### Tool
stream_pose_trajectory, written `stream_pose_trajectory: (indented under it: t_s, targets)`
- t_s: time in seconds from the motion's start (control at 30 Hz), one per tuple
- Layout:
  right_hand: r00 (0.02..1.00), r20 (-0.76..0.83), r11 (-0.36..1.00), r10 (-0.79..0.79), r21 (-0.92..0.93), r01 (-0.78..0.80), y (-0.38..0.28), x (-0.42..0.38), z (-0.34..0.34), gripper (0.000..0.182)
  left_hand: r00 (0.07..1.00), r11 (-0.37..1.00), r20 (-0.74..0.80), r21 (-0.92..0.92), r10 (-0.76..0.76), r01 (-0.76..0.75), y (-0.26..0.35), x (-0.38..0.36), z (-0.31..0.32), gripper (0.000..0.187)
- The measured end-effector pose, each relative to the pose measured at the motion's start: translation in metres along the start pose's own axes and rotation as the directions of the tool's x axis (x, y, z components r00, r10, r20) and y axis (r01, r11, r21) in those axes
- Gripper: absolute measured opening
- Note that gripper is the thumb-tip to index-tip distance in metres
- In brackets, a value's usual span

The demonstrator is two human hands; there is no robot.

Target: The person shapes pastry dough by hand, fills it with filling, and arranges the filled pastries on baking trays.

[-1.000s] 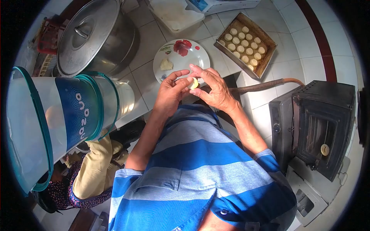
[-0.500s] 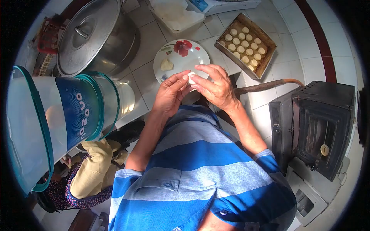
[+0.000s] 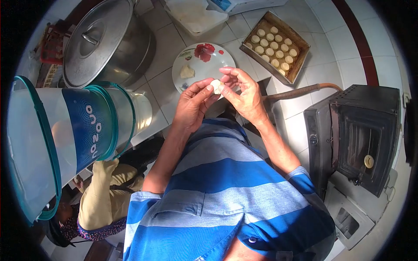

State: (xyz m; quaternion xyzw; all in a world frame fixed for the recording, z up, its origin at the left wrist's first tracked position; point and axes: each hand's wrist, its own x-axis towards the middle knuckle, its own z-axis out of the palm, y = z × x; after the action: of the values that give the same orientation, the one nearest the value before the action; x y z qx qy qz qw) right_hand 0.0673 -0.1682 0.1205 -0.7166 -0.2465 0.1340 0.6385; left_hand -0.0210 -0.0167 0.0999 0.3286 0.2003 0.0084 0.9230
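Between my fingertips is a small pale piece of dough, held up over the near edge of a plate. My left hand pinches it from the left with thumb and fingers. From the right, my right hand presses its thumb against the same piece, the other fingers curved above it. On the white plate with red flowers lies a larger lump of dough. A rectangular metal baking pan to the right holds several round, flat-topped dough pieces in rows.
A large lidded metal pot and a clear bucket with teal handles stand left. At the back is a white plastic tub. A dark oven stands right, near a hose. Another person is at lower left.
My right hand's fingers have shifted around the dough piece, which has turned and shows more of its surface. The other person has moved slightly. The whole view has shifted a little.
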Motion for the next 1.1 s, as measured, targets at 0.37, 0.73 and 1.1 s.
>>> stream_pose_trajectory:
  t_s: [0.37,0.73,1.1]
  targets:
    - [0.997,0.001,0.99,0.083,0.115,-0.082,-0.005,-0.021,0.01,0.038,0.995,0.994,0.052,0.059,-0.09,0.087,0.003,-0.013,-0.013,0.025]
    - [0.972,-0.048,0.906,-0.23,-0.374,0.196,-0.02,-0.06,-0.004,0.034,0.98,0.99,0.147,-0.012,-0.134,0.138,-0.012,-0.028,-0.008,0.025]
    - [0.822,0.112,0.513,-0.559,-0.731,0.449,-0.012,-0.125,-0.041,0.032,0.96,0.977,0.178,0.043,-0.214,0.21,-0.061,-0.052,0.019,0.026]
